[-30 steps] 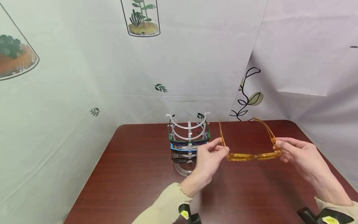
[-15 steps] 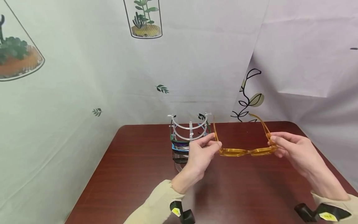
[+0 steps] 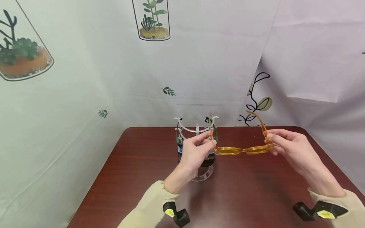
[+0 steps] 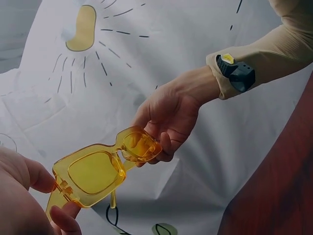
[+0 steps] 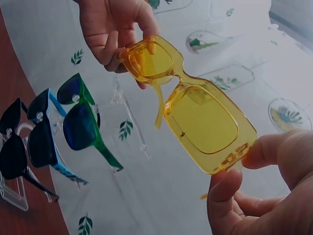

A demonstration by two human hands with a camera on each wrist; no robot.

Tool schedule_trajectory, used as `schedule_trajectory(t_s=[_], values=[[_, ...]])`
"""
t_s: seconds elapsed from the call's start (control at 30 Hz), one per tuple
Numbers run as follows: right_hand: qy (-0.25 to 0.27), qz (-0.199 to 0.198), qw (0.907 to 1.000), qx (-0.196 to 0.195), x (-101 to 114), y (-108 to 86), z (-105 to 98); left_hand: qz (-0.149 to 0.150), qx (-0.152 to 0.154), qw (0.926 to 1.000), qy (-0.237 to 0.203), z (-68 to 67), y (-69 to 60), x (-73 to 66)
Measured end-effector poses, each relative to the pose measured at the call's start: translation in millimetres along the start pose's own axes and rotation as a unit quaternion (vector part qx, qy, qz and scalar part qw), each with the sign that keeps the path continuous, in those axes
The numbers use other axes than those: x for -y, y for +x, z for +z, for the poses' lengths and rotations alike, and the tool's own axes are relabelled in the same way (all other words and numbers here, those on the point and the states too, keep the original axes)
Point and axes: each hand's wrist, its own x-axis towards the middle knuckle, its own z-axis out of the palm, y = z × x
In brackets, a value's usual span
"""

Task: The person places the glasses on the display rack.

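Yellow see-through sunglasses (image 3: 229, 151) are held up above the table between both hands, temples unfolded and pointing away from me. My left hand (image 3: 194, 153) pinches the left hinge end between thumb and fingers. On the other side, my right hand (image 3: 293, 148) pinches the right hinge end. In the right wrist view the yellow lens (image 5: 205, 120) faces the camera. Behind my left hand stands a clear display rack (image 3: 197, 127), partly hidden. It carries green-framed sunglasses (image 5: 82, 126), blue-framed sunglasses (image 5: 41, 144) and black sunglasses (image 5: 13, 154), one above another.
A dark red-brown wooden table (image 3: 128, 177) lies under everything. White cloth (image 3: 214, 63) printed with plants hangs behind and beside it. The rack's upper arms are bare. Each wrist wears a black camera mount (image 3: 176, 213).
Both hands have moved left and slightly up with the yellow sunglasses, so the left hand now covers more of the rack. The grip on both ends stays the same.
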Motion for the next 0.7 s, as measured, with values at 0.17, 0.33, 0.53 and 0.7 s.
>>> schedule_trajectory(t_s=[0.17,0.33,0.53,0.7], values=[[-0.009,0.002,0.9999,0.005,3.2,6.3,11.3,0.009,-0.008,0.9999,-0.009,-10.0,1.8,-4.9],[-0.003,0.000,0.9999,0.013,4.2,14.0,22.9,0.015,-0.023,0.9996,-0.006,-19.6,2.4,-9.1],[-0.019,0.008,0.9996,0.018,5.8,22.6,33.5,0.019,-0.032,0.9993,0.005,-30.6,4.1,-13.6],[-0.032,0.014,0.9991,0.024,6.5,31.4,42.2,0.023,-0.035,0.9989,0.018,-40.5,9.0,-15.5]])
